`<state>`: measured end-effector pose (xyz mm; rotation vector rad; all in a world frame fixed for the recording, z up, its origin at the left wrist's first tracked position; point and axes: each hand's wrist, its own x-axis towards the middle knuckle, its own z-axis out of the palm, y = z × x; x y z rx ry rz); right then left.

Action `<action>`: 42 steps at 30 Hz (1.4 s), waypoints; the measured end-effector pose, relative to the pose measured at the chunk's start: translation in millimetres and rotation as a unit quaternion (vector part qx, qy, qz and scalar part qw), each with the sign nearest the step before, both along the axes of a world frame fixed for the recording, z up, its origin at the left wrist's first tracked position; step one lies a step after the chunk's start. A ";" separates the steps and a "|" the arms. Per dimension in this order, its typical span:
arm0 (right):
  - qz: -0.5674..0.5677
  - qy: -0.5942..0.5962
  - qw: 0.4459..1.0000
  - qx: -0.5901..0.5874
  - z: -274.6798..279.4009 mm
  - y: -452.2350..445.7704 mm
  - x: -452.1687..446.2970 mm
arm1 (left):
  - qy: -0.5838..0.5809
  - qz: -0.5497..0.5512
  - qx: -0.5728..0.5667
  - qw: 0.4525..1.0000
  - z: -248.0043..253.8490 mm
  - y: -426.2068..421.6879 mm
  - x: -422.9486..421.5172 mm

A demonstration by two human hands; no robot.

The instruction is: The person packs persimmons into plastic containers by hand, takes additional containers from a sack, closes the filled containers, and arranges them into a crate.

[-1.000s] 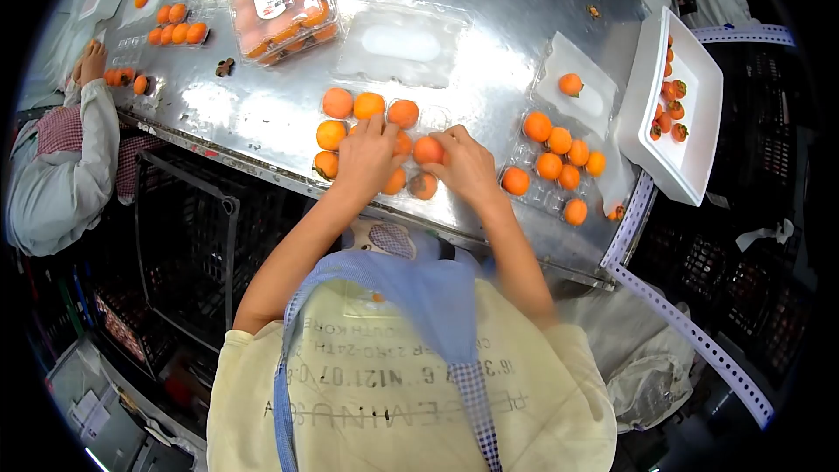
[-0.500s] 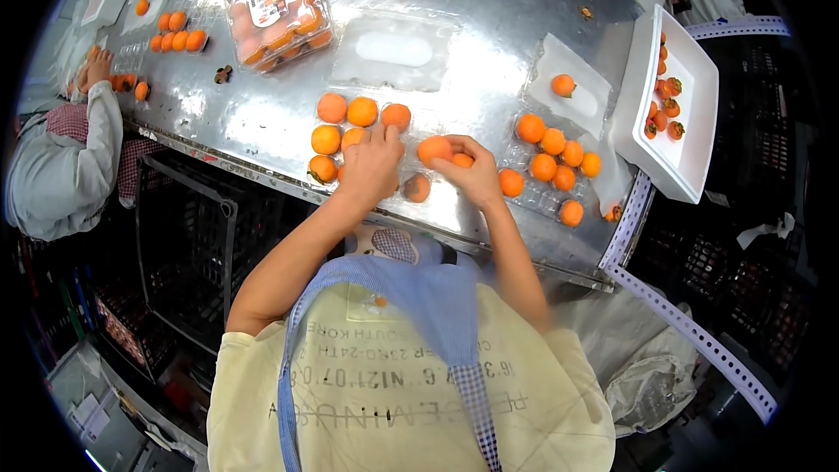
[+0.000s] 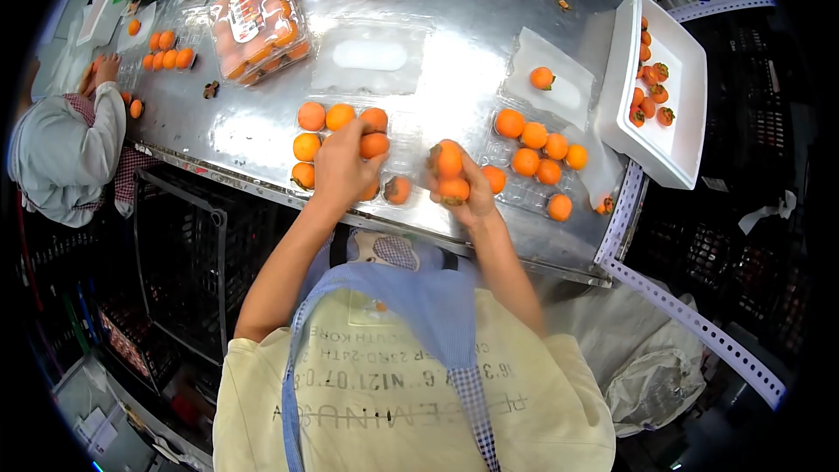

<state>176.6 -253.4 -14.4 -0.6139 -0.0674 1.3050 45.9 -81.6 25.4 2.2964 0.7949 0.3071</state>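
Note:
Several orange persimmons (image 3: 306,147) sit in rows in a clear plastic tray (image 3: 404,135) in front of me. My left hand (image 3: 339,170) is closed over the tray, its thumb and fingers around a persimmon (image 3: 374,145). Other fruit beneath that hand is partly hidden. To the right, my right hand (image 3: 474,194) is turned partly palm up and closed around persimmons, two of them plainly visible, an upper persimmon (image 3: 448,159) and a lower persimmon (image 3: 453,190). A single persimmon (image 3: 397,190) lies between my hands at the tray's near side.
Right of my hands, a second clear tray (image 3: 516,179) holds several persimmons. Beyond it stands a white bin (image 3: 619,122) with more fruit. A packed clamshell (image 3: 262,31) and a tray lid (image 3: 371,52) lie farther back. A co-worker's sleeve (image 3: 109,109) is at the left.
My right hand has rolled over from a downward pinch, bringing its persimmons into view. A persimmon now shows in my left fingers. The whole view has shifted slightly.

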 end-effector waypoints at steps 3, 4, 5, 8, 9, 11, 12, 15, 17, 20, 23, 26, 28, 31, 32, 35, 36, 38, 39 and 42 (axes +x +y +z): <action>0.032 -0.092 0.994 -0.059 19.2 -4.4 4.0 | -0.103 0.081 -0.330 0.935 5.3 -1.8 3.2; 0.050 -0.125 0.987 -0.086 23.1 -5.8 6.0 | -0.127 0.099 -0.439 0.884 12.9 -6.1 6.1; 0.054 -0.186 0.976 -0.103 25.7 -4.9 6.6 | -0.150 0.115 -0.542 0.819 20.2 -12.1 9.5; 0.049 -0.284 0.947 -0.146 28.4 -1.0 4.8 | -0.133 0.132 -0.606 0.773 21.6 -27.4 17.6; 0.035 -0.368 0.917 -0.148 28.5 -4.4 5.6 | -0.117 0.126 -0.620 0.766 19.6 -32.4 21.7; 0.011 -0.527 0.836 -0.151 29.1 -6.9 3.5 | -0.096 0.123 -0.571 0.806 20.2 -40.3 27.3; -0.007 -0.585 0.792 -0.176 31.6 -6.3 3.6 | -0.082 0.120 -0.547 0.824 22.5 -42.8 30.6; -0.047 -0.598 0.777 -0.193 31.4 -11.1 2.5 | -0.083 0.108 -0.485 0.864 24.6 -55.6 41.0; -0.050 -0.597 0.773 -0.208 31.6 -16.0 5.3 | -0.105 0.080 -0.446 0.885 16.2 -62.1 46.3; -0.049 -0.594 0.774 -0.213 31.3 -24.8 11.2 | -0.068 0.062 -0.402 0.911 9.4 -68.6 53.6; -0.036 -0.411 0.887 -0.207 25.6 -37.9 20.5 | -0.037 0.062 -0.441 0.895 23.1 -72.7 59.5; -0.108 -0.309 0.929 -0.172 34.3 -55.6 41.1 | -0.085 0.050 -0.489 0.867 17.6 -76.2 57.9; -0.196 -0.344 0.903 -0.168 41.6 -76.4 72.4 | -0.089 0.063 -0.474 0.874 17.8 -73.5 52.8; -0.301 -0.427 0.822 -0.226 55.9 -115.8 157.0 | -0.074 0.065 -0.445 0.890 28.8 -65.9 42.6; -0.322 -0.445 0.792 -0.266 73.1 -128.3 186.7 | -0.075 0.072 -0.451 0.886 28.6 -62.9 38.4; -0.423 -0.475 0.706 -0.311 118.6 -141.4 251.9 | -0.109 0.099 -0.471 0.870 24.3 -56.9 29.8; -0.423 -0.514 0.665 -0.340 109.8 -153.9 286.0 | -0.113 0.107 -0.472 0.868 21.6 -55.2 27.9; -0.388 -0.542 0.614 -0.422 93.3 -177.2 335.7 | -0.120 0.116 -0.476 0.864 17.4 -50.1 25.1; -0.354 -0.532 0.606 -0.474 91.2 -184.6 350.2 | -0.121 0.119 -0.473 0.865 17.0 -49.1 25.1; -0.276 -0.527 0.565 -0.572 91.2 -199.2 365.5 | -0.123 0.122 -0.469 0.866 17.0 -48.3 24.6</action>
